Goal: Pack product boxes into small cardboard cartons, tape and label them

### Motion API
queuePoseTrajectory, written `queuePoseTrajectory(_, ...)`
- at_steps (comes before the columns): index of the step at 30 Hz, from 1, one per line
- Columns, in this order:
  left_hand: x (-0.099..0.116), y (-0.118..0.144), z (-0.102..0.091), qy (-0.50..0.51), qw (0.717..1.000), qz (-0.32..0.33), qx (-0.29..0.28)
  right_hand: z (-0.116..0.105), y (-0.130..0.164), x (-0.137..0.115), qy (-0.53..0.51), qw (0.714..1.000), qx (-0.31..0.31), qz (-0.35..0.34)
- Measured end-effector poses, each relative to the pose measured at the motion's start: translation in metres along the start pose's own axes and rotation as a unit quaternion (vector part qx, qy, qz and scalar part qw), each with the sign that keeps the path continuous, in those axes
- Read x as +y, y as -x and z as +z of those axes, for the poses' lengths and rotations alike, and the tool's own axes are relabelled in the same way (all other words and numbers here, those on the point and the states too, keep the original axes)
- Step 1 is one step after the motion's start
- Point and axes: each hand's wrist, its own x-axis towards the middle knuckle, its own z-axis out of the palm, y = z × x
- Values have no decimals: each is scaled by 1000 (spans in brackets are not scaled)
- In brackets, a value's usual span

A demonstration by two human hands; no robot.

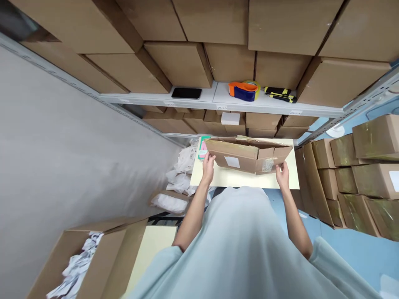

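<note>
Between my two hands is a partly collapsed cardboard box (247, 155), its top edge ragged and taped. A white label sits on its front left, with clear tape on the front right. My left hand (208, 167) grips the box's lower left corner. At its right end, my right hand (282, 176) pinches the lower edge. Under the box lies a pale yellow tabletop (245, 179). A green and pink packet (203, 148) rests on it, beside the box's left end and just above my left hand.
Above the table runs a metal shelf (205, 97) holding a phone (186, 93), an orange and blue tape dispenser (244, 90) and black and yellow cutters (279, 94). Taped cartons (374, 178) are stacked at right. An open carton (102, 257) of crumpled paper stands lower left, near a grey wall.
</note>
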Motion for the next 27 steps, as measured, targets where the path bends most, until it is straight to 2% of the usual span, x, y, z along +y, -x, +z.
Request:
queuePoseTrajectory(4, -12, -12, 11, -49, 998, -33, -36, 7, 6, 0, -11, 999, -28, 41)
queuePoseTrajectory(7, -15, -11, 16, -94, 994, -42, -42, 8, 12, -10, -22, 996, -53, 73)
queuePoseTrajectory(9, -10, -6, 16, -118, 993, -21, -19, 2, 17, -24, -21, 996, -48, 79)
queuePoseTrajectory(12, 8, 0, 17, -173, 984, 48, 3, -13, 24, -57, 5, 996, -20, 83)
queuePoseTrajectory(15, 33, -1, 24, -273, 955, 118, -7, -22, 29, -95, 76, 993, -16, 93)
queuePoseTrajectory(18, 54, -9, 37, -378, 913, 149, -16, -18, 27, -123, 176, 980, -39, 84)
queuePoseTrajectory(21, 67, -12, 47, -453, 877, 152, -39, -11, 18, -135, 222, 972, -61, 49)
queuePoseTrajectory(23, 73, -6, 48, -477, 863, 158, -50, -11, 6, -138, 228, 971, -69, 16)
queuePoseTrajectory(27, 80, 30, 32, -502, 839, 200, -58, -16, -23, -144, 241, 964, -103, -49)
